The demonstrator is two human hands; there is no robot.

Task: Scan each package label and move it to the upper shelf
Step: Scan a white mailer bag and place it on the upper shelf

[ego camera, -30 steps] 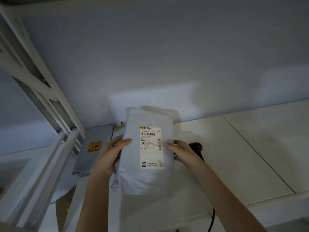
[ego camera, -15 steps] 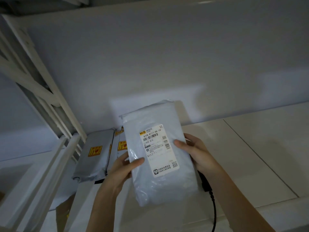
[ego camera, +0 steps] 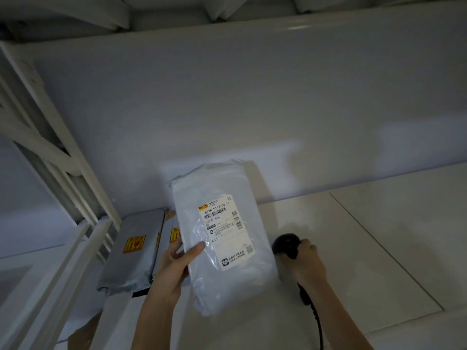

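The left hand (ego camera: 177,263) holds a pale grey package (ego camera: 222,238) upright above the white shelf (ego camera: 379,248), its grip clamped on the package's left edge, thumb across the front. The white label (ego camera: 227,231) faces the camera, tilted slightly. To the right, the right hand (ego camera: 307,263) rests with its grip curled round a black scanner (ego camera: 286,246) on the shelf surface; a black cable (ego camera: 317,322) trails near. Two grey packages (ego camera: 134,251) with yellow stickers lie at left, beside the white rack frame (ego camera: 63,198).
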